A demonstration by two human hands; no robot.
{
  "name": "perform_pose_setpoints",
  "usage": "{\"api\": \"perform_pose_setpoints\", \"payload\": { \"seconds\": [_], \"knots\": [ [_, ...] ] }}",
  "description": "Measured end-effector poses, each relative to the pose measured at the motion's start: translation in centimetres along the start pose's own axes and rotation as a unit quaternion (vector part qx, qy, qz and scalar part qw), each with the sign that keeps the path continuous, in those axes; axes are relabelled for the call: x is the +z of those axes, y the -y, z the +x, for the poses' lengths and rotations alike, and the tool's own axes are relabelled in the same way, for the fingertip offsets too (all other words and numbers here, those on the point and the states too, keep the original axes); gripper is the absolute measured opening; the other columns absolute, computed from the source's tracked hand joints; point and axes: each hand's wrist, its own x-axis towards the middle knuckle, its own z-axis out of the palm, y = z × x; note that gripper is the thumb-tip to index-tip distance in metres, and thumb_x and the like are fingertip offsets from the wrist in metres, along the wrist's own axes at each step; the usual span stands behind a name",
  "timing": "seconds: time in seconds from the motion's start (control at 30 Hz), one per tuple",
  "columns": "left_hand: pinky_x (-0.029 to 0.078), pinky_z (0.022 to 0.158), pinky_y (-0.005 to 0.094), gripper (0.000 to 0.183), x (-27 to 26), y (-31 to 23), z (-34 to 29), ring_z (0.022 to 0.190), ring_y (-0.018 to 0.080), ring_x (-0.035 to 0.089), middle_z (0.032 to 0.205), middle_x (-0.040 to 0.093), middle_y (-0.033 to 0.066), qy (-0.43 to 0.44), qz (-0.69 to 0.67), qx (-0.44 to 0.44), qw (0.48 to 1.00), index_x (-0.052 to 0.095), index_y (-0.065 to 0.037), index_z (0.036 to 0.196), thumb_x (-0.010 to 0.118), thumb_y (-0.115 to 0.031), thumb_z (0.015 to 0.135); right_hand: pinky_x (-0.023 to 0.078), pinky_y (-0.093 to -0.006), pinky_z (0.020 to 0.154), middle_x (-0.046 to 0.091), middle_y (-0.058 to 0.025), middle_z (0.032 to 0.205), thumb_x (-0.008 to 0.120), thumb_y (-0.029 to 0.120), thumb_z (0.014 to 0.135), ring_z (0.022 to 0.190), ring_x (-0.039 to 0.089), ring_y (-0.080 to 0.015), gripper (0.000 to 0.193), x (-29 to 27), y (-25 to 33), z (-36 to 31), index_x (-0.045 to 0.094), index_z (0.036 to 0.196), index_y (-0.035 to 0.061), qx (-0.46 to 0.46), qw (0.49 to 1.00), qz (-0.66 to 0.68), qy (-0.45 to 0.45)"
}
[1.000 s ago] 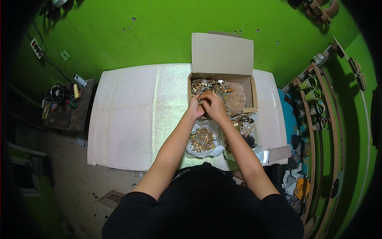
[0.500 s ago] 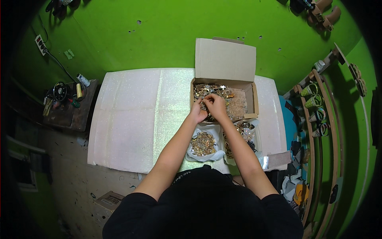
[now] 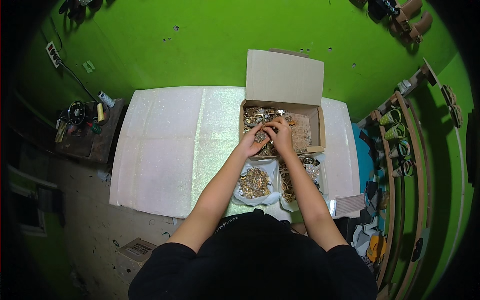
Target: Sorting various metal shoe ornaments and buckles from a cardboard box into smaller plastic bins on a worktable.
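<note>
Over the open cardboard box point(image 3: 321, 125) my two hands meet, fingertips close together. My left hand point(image 3: 251, 142) is half curled with its palm turned up, its thumb apart from the fingers. Glittery bits show between them, but whether they lie in the palm or in the box behind I cannot tell. My right hand point(image 3: 282, 136) is closed in a pinch beside the left fingertips; anything in it is too small to name. Under the hands, gold and silver metal ornaments point(image 3: 256, 115) heap up on the box's left side, thinning toward the right.
Before the box sit a white plastic-lined container point(image 3: 274, 196) of small gold and silver pieces and another container point(image 3: 326, 175) with larger ornaments, partly behind my right forearm. A shimmering white sheet point(image 3: 160, 150) covers the table. Sandals hang on a wooden rack point(image 3: 400, 115) at right.
My right hand has shifted slightly to the right and its pinch has turned. The left hand has opened a little, thumb now apart from the fingers. The view has moved slightly.
</note>
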Motion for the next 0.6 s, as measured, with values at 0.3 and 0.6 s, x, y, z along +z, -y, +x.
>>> {"api": "perform_pose_setpoints", "payload": {
  "seconds": [0.3, 0.6],
  "knots": [
    [0.04, 0.082, 0.033, 0.017, -0.7, 0.0, 0.7, 0.087, 0.0116, 0.047, 0.088, 0.049, 0.0028, -0.022, 0.05, -0.001, 0.999, 0.051, -0.008, 0.091, 0.051, -0.022, 0.08, 0.043, -0.0328, 0.061, 0.051, -0.0107, 0.076, 0.062, 0.009, 0.065, 0.069, 0.053, -0.0269, 0.013, 0.1, 0.4, 0.0, 0.059, 0.075, 0.0019, -0.03, 0.999, -0.028, 0.012],
    [0.038, 0.083, 0.033, 0.02, -0.6, 0.1, 0.5, 0.089, 0.0125, 0.045, 0.093, 0.048, 0.0035, -0.038, 0.037, 0.004, 0.999, 0.048, -0.008, 0.094, 0.051, -0.022, 0.08, 0.043, -0.0335, 0.06, 0.051, -0.0105, 0.075, 0.06, 0.006, 0.066, 0.068, 0.053, -0.0264, 0.009, 0.4, 0.4, -0.6, 0.058, 0.073, 0.0016, -0.084, 0.996, -0.037, -0.016]
  ]
}}
